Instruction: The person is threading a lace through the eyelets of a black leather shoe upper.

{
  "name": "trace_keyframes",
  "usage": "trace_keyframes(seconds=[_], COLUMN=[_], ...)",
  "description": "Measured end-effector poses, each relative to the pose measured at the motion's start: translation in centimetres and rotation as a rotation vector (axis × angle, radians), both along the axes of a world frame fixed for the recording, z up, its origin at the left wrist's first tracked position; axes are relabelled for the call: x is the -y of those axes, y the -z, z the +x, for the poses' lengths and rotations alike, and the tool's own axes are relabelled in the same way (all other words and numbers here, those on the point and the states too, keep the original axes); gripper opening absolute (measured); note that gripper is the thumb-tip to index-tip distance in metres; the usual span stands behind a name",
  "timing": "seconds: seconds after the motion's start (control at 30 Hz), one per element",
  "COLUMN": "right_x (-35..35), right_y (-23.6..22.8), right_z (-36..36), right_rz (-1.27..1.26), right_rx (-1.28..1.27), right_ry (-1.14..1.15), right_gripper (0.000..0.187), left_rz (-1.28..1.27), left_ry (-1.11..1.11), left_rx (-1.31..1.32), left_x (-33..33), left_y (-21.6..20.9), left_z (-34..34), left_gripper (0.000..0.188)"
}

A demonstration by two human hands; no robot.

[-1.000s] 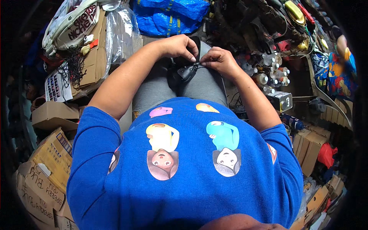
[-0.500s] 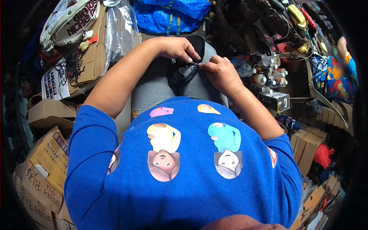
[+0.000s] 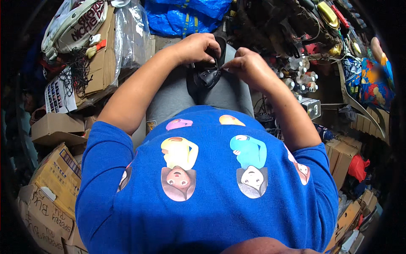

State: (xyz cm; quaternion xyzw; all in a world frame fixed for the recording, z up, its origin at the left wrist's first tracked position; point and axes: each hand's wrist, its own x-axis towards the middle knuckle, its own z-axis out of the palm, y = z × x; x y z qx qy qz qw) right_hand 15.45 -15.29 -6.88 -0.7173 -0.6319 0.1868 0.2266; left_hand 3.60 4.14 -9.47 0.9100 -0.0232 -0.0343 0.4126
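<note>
A black shoe (image 3: 206,78) rests on my lap between my thighs, its glossy part nearest my body. Over its far part my left hand (image 3: 202,47) is closed, thumb and fingers pinched on a thin black shoelace. My right hand (image 3: 250,67) comes in from the right, with its thumb and forefinger pinched at the lace area by the shoe's right side. The lace between the fingertips is too fine and dark to trace fully. Part of the shoe is covered by my left hand.
A blue bag (image 3: 188,17) lies beyond my knees. Cardboard sheets (image 3: 99,63) and a box (image 3: 57,127) are at the left. At the right stand several small bottles (image 3: 304,78) and a metal can (image 3: 311,108). Another person's arm (image 3: 376,48) shows at the far right.
Both hands have shifted slightly, the left one up and farther from me, the right one up a little. More of the shoe's front now shows between them.
</note>
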Motion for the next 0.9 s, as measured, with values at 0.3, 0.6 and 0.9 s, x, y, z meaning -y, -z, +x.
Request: trace_keyframes(seconds=[0.3, 0.6, 0.9], right_x=[-0.7, 1.7, 2.7], right_y=[0.8, 2.1, 4.8], right_z=[-1.1, 1.6, 2.7], right_rz=[-0.028, -0.250, 0.150], right_rx=[0.040, -1.074, -0.079], right_ry=[0.043, 0.326, 0.275], right_gripper=[0.013, 0.022, 0.015], left_rz=[0.025, 0.037, 0.044], left_ry=[-0.009, -0.246, -0.503], left_rx=[-0.091, -0.189, -0.727], left_x=[0.5, 2.1, -5.0], left_y=[-0.2, -0.8, -5.2], left_z=[0.6, -6.9, -12.4], left_gripper=[0.019, 0.040, 0.022])
